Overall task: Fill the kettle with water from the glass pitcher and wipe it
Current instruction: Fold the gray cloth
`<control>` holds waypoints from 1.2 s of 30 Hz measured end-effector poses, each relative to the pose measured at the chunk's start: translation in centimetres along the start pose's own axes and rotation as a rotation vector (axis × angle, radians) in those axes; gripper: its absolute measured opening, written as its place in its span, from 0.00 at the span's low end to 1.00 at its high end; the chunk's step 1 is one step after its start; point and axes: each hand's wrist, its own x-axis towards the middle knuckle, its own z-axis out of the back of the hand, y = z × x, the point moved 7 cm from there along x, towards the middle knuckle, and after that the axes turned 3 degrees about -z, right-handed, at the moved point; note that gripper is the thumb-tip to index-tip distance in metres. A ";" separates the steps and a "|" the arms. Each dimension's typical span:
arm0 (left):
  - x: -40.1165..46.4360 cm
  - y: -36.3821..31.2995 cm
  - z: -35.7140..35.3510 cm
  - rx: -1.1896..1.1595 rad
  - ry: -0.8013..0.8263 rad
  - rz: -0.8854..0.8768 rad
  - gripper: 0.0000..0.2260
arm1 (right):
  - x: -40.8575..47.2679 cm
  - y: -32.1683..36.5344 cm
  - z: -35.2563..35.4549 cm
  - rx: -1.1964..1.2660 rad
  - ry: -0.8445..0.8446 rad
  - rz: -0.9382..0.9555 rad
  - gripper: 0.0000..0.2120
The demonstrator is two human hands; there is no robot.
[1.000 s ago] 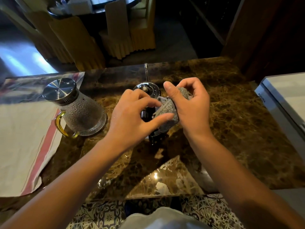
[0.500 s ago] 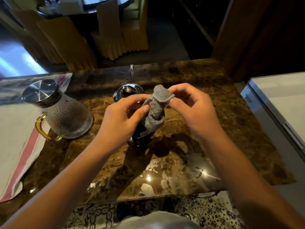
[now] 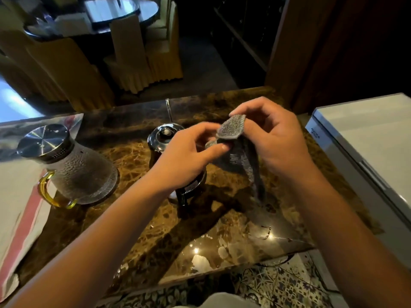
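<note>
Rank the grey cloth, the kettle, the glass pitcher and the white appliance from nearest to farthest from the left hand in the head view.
1. grey cloth: pinched by the left hand.
2. kettle: just behind and under it.
3. glass pitcher: farther left.
4. white appliance: far right.

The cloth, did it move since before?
Yes. The cloth was bunched low, right over the kettle. Now both hands hold it up and opened out, to the right of the kettle lid.
</note>
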 end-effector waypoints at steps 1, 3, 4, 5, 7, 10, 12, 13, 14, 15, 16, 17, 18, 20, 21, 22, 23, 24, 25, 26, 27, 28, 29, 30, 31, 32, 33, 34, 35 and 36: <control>0.2 0.1 0.4 -0.029 -0.010 0.006 0.08 | 0.0 0.2 0.4 -0.023 -0.038 -0.002 0.05; 0.4 0.6 1.1 -0.149 -0.033 0.039 0.03 | -0.1 0.1 1.4 -0.048 -0.128 -0.038 0.06; 0.6 0.7 1.4 -0.204 -0.049 0.040 0.03 | -0.2 -0.1 2.1 -0.049 -0.173 -0.062 0.06; 0.8 0.7 1.5 -0.264 -0.068 0.036 0.04 | -0.4 -0.4 2.7 -0.054 -0.214 -0.088 0.07; 1.1 0.7 1.3 -0.425 -0.107 0.035 0.05 | -1.1 -1.3 4.1 -0.090 -0.283 -0.153 0.08; 1.5 0.9 -1.1 -0.467 -0.121 0.043 0.06 | -2.1 -3.0 6.1 -0.060 -0.341 -0.263 0.09; 2.2 1.1 -4.1 -0.288 -0.050 0.039 0.19 | -2.2 -3.7 6.8 -0.024 -0.322 -0.295 0.09; 2.7 1.2 -5.9 -0.208 0.004 0.037 0.28 | -2.0 -3.8 7.0 -0.020 -0.292 -0.285 0.10; 3.3 1.2 -7.6 -0.155 0.051 0.027 0.34 | -1.8 -3.9 7.3 -0.028 -0.254 -0.262 0.11; 4.1 1.2 -9.1 -0.120 0.087 0.006 0.37 | -1.6 -3.9 7.5 -0.033 -0.218 -0.238 0.13; 5.0 1.1 -10.3 -0.085 0.108 -0.025 0.36 | -1.3 -4.1 7.9 -0.030 -0.181 -0.220 0.14; 5.9 1.0 -11.1 -0.060 0.126 -0.054 0.32 | -1.0 -4.5 8.6 0.003 -0.156 -0.209 0.14; 6.8 0.9 -11.8 -0.055 0.152 -0.061 0.27 | -0.8 -5.0 9.4 0.079 -0.140 -0.210 0.14; 7.9 1.3 -12.6 -0.154 0.210 -0.023 0.19 | -0.2 -6.0 11.3 0.281 -0.125 -0.243 0.12; 8.2 1.6 -12.9 -0.236 0.220 0.009 0.14 | 0.2 -6.5 12.3 0.362 -0.118 -0.258 0.11; 8.4 1.8 -13.0 -0.301 0.212 0.033 0.11 | 0.5 -7.1 13.2 0.416 -0.111 -0.274 0.10; 8.6 2.3 -12.9 -0.329 0.182 0.049 0.08 | 0.8 -7.7 13.9 0.448 -0.123 -0.294 0.11; 8.5 2.7 -12.5 -0.327 0.145 0.048 0.05 | 0.8 -8.4 14.5 0.448 -0.162 -0.317 0.12; 9.0 3.0 -12.7 -0.314 0.095 0.052 0.04 | 1.1 -9.7 15.6 0.466 -0.184 -0.358 0.12; 9.3 3.3 -12.9 -0.310 0.049 0.056 0.03 | 1.1 -10.8 16.5 0.446 -0.200 -0.399 0.13; 8.9 3.4 -12.6 -0.311 0.017 0.054 0.04 | 0.6 -11.3 16.8 0.390 -0.224 -0.425 0.12; 8.6 3.5 -12.5 -0.318 -0.007 0.065 0.04 | -0.1 -11.7 17.3 0.314 -0.239 -0.445 0.12; 8.8 3.7 -13.0 -0.333 -0.034 0.098 0.04 | -0.4 -12.5 18.4 0.255 -0.227 -0.472 0.12; 8.9 3.7 -13.6 -0.366 -0.047 0.128 0.04 | -0.8 -13.0 19.3 0.207 -0.208 -0.488 0.12; 8.4 3.5 -13.9 -0.409 -0.033 0.143 0.04 | -1.5 -13.1 19.7 0.176 -0.210 -0.502 0.12; 8.7 3.5 -14.8 -0.442 -0.022 0.174 0.05 | -1.6 -14.2 20.6 0.163 -0.206 -0.543 0.12; 9.0 3.7 -15.5 -0.445 -0.019 0.212 0.06 | -1.8 -15.4 21.2 0.158 -0.205 -0.592 0.12; 9.1 4.0 -15.8 -0.412 -0.014 0.234 0.06 | -2.1 -16.3 21.3 0.160 -0.214 -0.632 0.13; 9.9 4.7 -16.4 -0.352 -0.026 0.271 0.06 | -1.9 -17.9 21.5 0.170 -0.221 -0.698 0.13; 10.7 5.8 -16.8 -0.272 -0.056 0.310 0.06 | -1.6 -19.4 21.5 0.170 -0.225 -0.747 0.13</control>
